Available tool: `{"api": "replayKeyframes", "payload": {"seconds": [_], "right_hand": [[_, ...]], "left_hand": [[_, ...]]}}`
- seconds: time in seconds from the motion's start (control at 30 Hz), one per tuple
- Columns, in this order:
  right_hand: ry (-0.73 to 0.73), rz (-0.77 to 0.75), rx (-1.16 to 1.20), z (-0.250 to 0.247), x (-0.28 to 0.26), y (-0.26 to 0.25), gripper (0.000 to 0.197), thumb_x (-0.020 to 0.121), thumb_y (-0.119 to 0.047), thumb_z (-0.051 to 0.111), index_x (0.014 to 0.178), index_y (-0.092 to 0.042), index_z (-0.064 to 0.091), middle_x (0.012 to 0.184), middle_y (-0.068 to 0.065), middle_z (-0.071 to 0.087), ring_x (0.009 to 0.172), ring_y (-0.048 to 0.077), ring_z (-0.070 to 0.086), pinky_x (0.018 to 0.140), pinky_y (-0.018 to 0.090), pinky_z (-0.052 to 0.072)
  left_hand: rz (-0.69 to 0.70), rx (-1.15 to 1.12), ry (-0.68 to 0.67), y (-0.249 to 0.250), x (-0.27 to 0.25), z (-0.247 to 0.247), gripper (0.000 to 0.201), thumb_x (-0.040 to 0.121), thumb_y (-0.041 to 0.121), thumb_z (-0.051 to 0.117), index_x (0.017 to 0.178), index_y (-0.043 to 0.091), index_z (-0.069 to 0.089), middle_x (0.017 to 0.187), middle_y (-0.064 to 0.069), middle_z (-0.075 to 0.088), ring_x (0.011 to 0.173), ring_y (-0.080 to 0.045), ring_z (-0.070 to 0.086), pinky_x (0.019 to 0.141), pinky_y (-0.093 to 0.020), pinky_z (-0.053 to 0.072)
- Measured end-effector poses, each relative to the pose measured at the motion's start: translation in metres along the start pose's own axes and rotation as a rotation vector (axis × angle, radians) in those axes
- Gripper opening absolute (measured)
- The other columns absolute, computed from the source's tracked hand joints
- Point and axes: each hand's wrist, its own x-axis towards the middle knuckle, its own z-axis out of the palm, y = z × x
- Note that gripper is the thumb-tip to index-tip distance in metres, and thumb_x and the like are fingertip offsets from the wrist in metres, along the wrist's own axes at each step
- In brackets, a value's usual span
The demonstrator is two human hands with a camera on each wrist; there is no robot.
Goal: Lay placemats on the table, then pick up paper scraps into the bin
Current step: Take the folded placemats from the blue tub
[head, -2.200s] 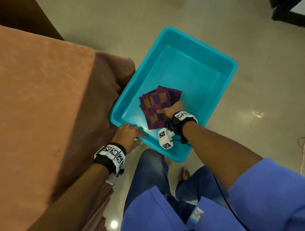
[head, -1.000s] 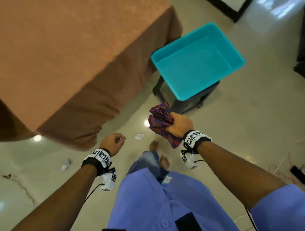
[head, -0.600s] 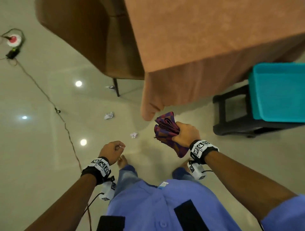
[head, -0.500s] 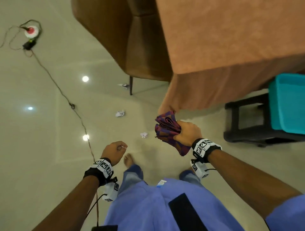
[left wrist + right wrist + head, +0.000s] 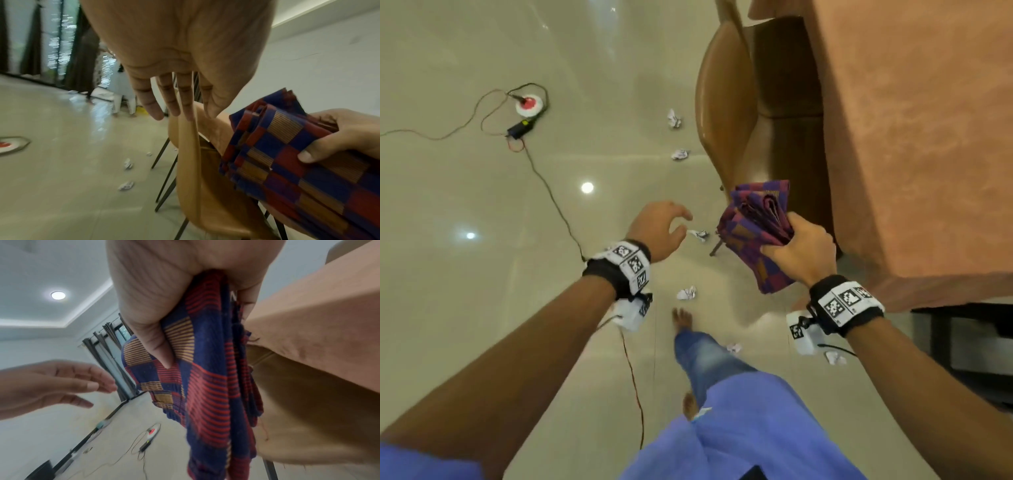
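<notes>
My right hand (image 5: 799, 248) grips a folded bundle of red, blue and orange checked placemats (image 5: 755, 228) beside the corner of the table under its orange-brown cloth (image 5: 914, 137). In the right wrist view the thumb lies across the placemats (image 5: 205, 369), which hang down next to the cloth. My left hand (image 5: 661, 226) is raised to the left of the bundle, fingers spread and holding nothing; its fingers (image 5: 170, 100) show straight in the left wrist view. Several crumpled paper scraps (image 5: 686, 293) lie on the floor by my feet and the chair.
A brown chair (image 5: 726, 113) stands tucked against the table just beyond the placemats. A cable (image 5: 551, 195) runs across the tiled floor to a round socket with a red button (image 5: 529, 104). A dark stool frame (image 5: 962, 329) is at the right edge.
I have walked along the table, and the teal tub has left the view. My left hand rose from a loose fist at my side and opened toward the placemats. The right hand keeps its hold.
</notes>
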Motion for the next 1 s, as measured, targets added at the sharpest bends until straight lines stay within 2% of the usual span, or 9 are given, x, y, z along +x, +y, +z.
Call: {"api": "replayKeyframes", "payload": {"seconds": [0.17, 0.3, 0.43, 0.53, 0.63, 0.7, 0.77, 0.87, 1.0], "right_hand": [[0.149, 0.162, 0.062, -0.009, 0.093, -0.003, 0.041, 0.065, -0.048, 0.071, 0.093, -0.022, 0.056, 0.084, 0.000, 0.068, 0.078, 0.030, 0.063, 0.067, 0.036, 0.051], [0.241, 0.361, 0.154, -0.017, 0.148, -0.001, 0.042, 0.063, -0.047, 0.070, 0.094, -0.020, 0.058, 0.082, -0.001, 0.069, 0.077, 0.030, 0.063, 0.069, 0.037, 0.054], [0.290, 0.462, 0.166, -0.027, 0.183, -0.004, 0.041, 0.064, -0.045, 0.071, 0.093, -0.019, 0.058, 0.085, 0.000, 0.070, 0.079, 0.031, 0.062, 0.066, 0.034, 0.049], [0.348, 0.518, 0.188, -0.036, 0.204, -0.004, 0.041, 0.065, -0.045, 0.073, 0.095, -0.020, 0.060, 0.089, 0.002, 0.071, 0.082, 0.031, 0.063, 0.066, 0.032, 0.045], [0.386, 0.575, 0.211, -0.039, 0.237, -0.009, 0.046, 0.062, -0.050, 0.069, 0.096, -0.021, 0.060, 0.089, 0.002, 0.071, 0.082, 0.031, 0.065, 0.072, 0.041, 0.053], [0.395, 0.597, 0.199, -0.040, 0.258, -0.018, 0.046, 0.061, -0.052, 0.067, 0.093, -0.019, 0.059, 0.084, 0.002, 0.070, 0.077, 0.032, 0.063, 0.068, 0.043, 0.053], [0.422, 0.646, 0.176, -0.041, 0.285, -0.027, 0.044, 0.062, -0.051, 0.069, 0.092, -0.019, 0.059, 0.082, 0.002, 0.069, 0.074, 0.031, 0.062, 0.065, 0.040, 0.051], [0.483, 0.711, 0.178, -0.047, 0.327, -0.045, 0.044, 0.063, -0.050, 0.071, 0.096, -0.022, 0.062, 0.086, 0.000, 0.070, 0.077, 0.027, 0.064, 0.067, 0.040, 0.052], [0.620, 0.779, 0.259, -0.072, 0.382, -0.071, 0.047, 0.063, -0.050, 0.072, 0.103, -0.026, 0.064, 0.091, -0.003, 0.070, 0.082, 0.021, 0.063, 0.071, 0.042, 0.054]], "left_hand": [[0.292, 0.193, -0.062, 0.007, 0.162, -0.056, 0.032, 0.083, 0.030, 0.052, 0.112, 0.022, 0.065, 0.119, -0.005, 0.062, 0.115, -0.029, 0.052, 0.101, -0.043, 0.038], [0.422, 0.444, -0.336, 0.011, 0.259, -0.079, 0.030, 0.087, 0.034, 0.056, 0.116, 0.031, 0.064, 0.133, -0.005, 0.055, 0.130, -0.029, 0.041, 0.104, -0.053, 0.037], [0.581, 0.725, -0.539, 0.007, 0.315, -0.089, 0.028, 0.089, 0.045, 0.051, 0.113, 0.042, 0.065, 0.136, 0.005, 0.055, 0.137, -0.026, 0.035, 0.111, -0.055, 0.023], [0.667, 0.783, -0.673, 0.007, 0.353, -0.094, 0.029, 0.090, 0.050, 0.046, 0.110, 0.043, 0.066, 0.123, 0.012, 0.060, 0.126, -0.018, 0.046, 0.113, -0.058, 0.011], [0.812, 0.800, -0.816, 0.006, 0.398, -0.098, 0.031, 0.091, 0.052, 0.042, 0.110, 0.042, 0.065, 0.117, 0.015, 0.062, 0.113, -0.015, 0.052, 0.111, -0.049, 0.025], [0.886, 0.746, -0.886, 0.006, 0.423, -0.102, 0.030, 0.090, 0.053, 0.044, 0.108, 0.042, 0.066, 0.113, 0.019, 0.063, 0.103, -0.012, 0.054, 0.098, -0.040, 0.038], [0.974, 0.691, -0.945, 0.007, 0.456, -0.106, 0.028, 0.090, 0.051, 0.047, 0.107, 0.040, 0.067, 0.108, 0.020, 0.062, 0.098, -0.009, 0.052, 0.090, -0.034, 0.038], [1.058, 0.647, -1.086, 0.005, 0.499, -0.121, 0.026, 0.090, 0.048, 0.050, 0.107, 0.038, 0.067, 0.106, 0.019, 0.059, 0.099, -0.008, 0.049, 0.090, -0.033, 0.036], [1.105, 0.649, -1.129, 0.021, 0.574, -0.142, 0.021, 0.087, 0.046, 0.055, 0.101, 0.036, 0.066, 0.101, 0.015, 0.059, 0.096, -0.010, 0.055, 0.085, -0.034, 0.046]]}}
